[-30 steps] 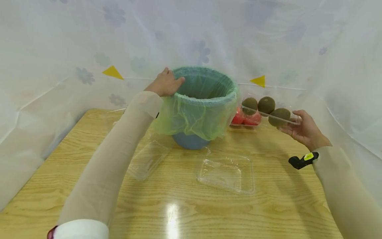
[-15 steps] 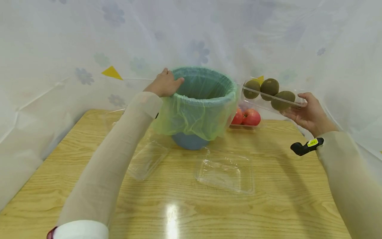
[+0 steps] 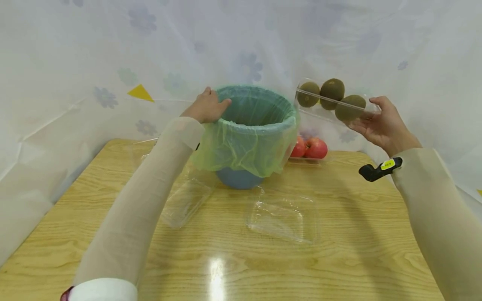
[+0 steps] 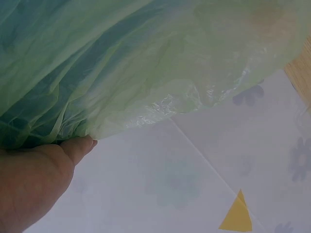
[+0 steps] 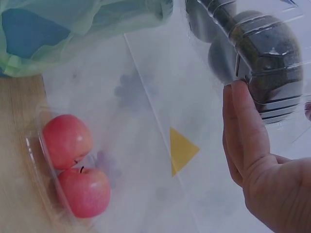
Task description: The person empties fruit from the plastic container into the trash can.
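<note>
Now right hand [image 3: 380,123] grips kiwi tray [image 3: 333,100] just beside bin [image 3: 256,125] rim; left hand [image 3: 206,106] flat on rim.

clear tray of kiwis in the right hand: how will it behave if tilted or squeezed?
The clear tray looks like thin plastic, so it probably flexes under a squeeze. The three kiwis lie loose and rounded, so they would likely roll toward the low end. The right hand grips only one end, so the far end may sag.
</note>
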